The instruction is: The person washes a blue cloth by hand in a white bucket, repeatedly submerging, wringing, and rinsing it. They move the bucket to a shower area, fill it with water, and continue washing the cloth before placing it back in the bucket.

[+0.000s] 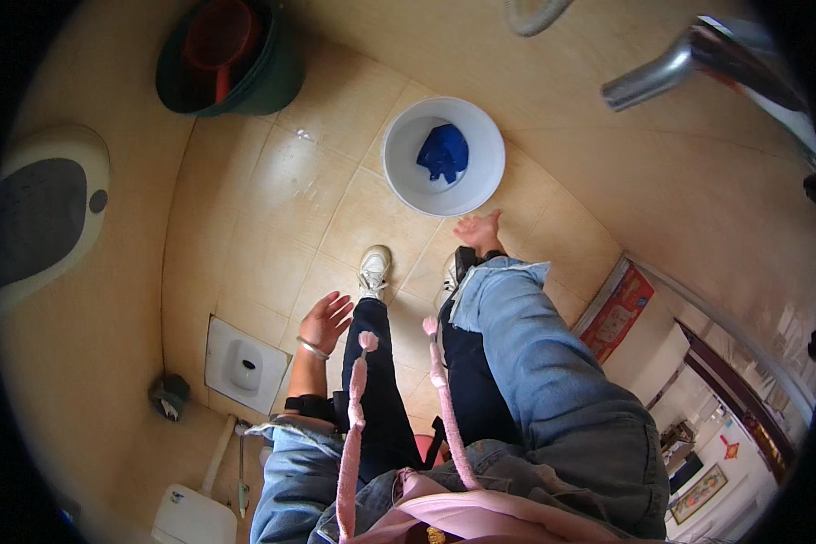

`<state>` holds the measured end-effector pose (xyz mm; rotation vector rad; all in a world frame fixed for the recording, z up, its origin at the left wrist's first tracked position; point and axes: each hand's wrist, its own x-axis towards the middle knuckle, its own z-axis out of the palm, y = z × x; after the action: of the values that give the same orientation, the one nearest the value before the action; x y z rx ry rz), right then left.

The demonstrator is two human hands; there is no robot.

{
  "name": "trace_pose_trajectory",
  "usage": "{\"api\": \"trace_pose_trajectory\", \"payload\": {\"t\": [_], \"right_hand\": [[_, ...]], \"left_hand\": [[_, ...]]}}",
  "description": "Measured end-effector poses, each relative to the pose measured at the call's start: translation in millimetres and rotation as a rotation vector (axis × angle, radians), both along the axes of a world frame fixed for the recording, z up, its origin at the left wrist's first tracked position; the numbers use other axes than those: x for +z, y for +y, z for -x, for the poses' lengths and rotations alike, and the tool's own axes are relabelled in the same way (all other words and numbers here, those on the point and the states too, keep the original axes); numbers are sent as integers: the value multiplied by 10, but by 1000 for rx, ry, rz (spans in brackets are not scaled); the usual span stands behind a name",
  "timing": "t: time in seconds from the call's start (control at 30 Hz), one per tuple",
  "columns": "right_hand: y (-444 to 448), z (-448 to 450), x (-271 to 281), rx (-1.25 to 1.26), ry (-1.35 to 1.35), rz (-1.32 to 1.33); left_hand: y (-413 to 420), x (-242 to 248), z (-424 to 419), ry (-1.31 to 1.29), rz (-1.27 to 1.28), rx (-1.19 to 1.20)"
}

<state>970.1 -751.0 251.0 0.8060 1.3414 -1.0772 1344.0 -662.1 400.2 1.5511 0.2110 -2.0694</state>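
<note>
My left hand (326, 321), with a silvery bangle at its wrist, hangs beside my dark trouser leg, palm up and fingers apart, holding nothing. Stretched forward, my right hand (479, 230) has its fingers spread and is also bare of any object. It lies just below the rim of a white plastic bucket (392, 163) in the picture; whether it touches the bucket I cannot tell. Inside the bucket, at the bottom, lies a crumpled dark blue cloth (443, 152).
A dark green tub (272, 85) with a red dipper (221, 41) stands at the upper left. A squat toilet (245, 364) is set in the tiled floor. A metal faucet (646, 75) juts in at the upper right; a doorway opens at the lower right.
</note>
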Motion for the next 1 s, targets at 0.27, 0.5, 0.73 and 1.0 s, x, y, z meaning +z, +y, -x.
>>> {"api": "trace_pose_trajectory", "payload": {"t": [0.27,0.5,0.73,1.0], "right_hand": [[-180,-121,61,-48,349,74],[-430,-284,667,503,1084,334],[-803,-317,1439,936,650,533],[-639,-392,2284,525,344,409]], "left_hand": [[240,-40,-600,-185,-10,130],[-93,384,-295,-140,90,78],[-949,1744,493,45,403,-101],[-2218,3470,1678,259,917,-384]]}}
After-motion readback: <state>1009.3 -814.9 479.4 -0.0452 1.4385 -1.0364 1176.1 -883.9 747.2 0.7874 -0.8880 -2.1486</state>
